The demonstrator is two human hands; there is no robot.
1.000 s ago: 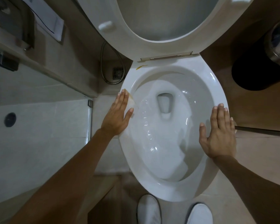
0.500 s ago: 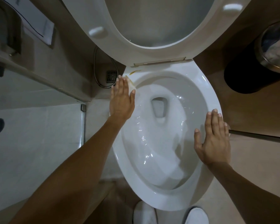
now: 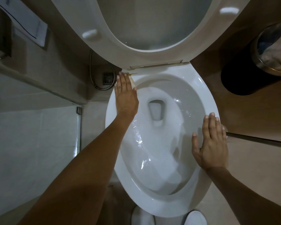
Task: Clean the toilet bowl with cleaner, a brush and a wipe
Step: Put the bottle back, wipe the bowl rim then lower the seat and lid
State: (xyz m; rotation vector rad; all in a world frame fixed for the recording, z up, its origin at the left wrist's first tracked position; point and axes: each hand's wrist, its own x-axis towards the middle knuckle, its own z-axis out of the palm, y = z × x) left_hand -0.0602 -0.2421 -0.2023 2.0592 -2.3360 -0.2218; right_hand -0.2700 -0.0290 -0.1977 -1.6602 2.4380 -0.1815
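Your flat left hand [image 3: 126, 96] slid the wipe [image 3: 133, 82] up the rim [image 3: 206, 88] to 11 o'clock, reaching the stain [image 3: 134, 73]; your right hand [image 3: 212, 143] lay flat at 3 o'clock.

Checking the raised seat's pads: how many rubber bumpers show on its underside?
2: one bumper on the seat's left side, another bumper at upper right. Others may lie beyond the frame's top.

Bathroom (toilet bowl [image 3: 206, 95], floor drain [image 3: 108, 77])
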